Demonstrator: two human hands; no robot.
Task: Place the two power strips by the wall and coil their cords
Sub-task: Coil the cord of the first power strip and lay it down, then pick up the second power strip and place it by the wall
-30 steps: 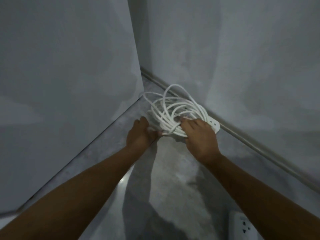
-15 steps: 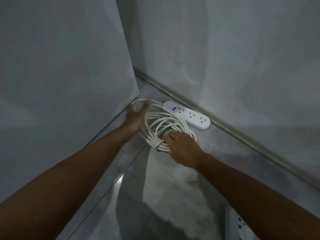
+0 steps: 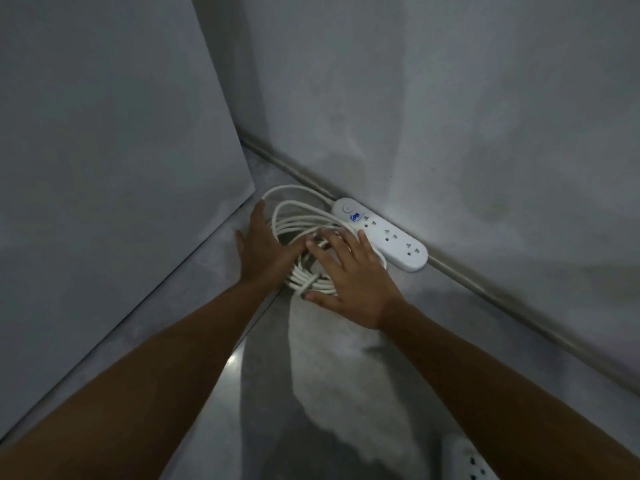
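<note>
A white power strip (image 3: 384, 233) lies flat on the floor along the right wall's skirting, its switch end toward the corner. Its white cord (image 3: 298, 216) lies coiled in loops on the floor just left of it. My left hand (image 3: 263, 247) rests with straight fingers on the coil's left side. My right hand (image 3: 349, 275) lies spread over the coil's near right part, fingers straight. A second white power strip (image 3: 467, 462) shows only partly at the bottom edge, under my right forearm.
A grey wall panel (image 3: 121, 168) stands on the left and a grey wall (image 3: 450, 116) on the right, meeting in a corner. A skirting strip (image 3: 485, 292) runs along the right wall. The floor (image 3: 311, 375) is grey and glossy.
The coil was lifted off the power strip and laid on the floor beside it. Both hands have since let go and now lie flat on the coil.
</note>
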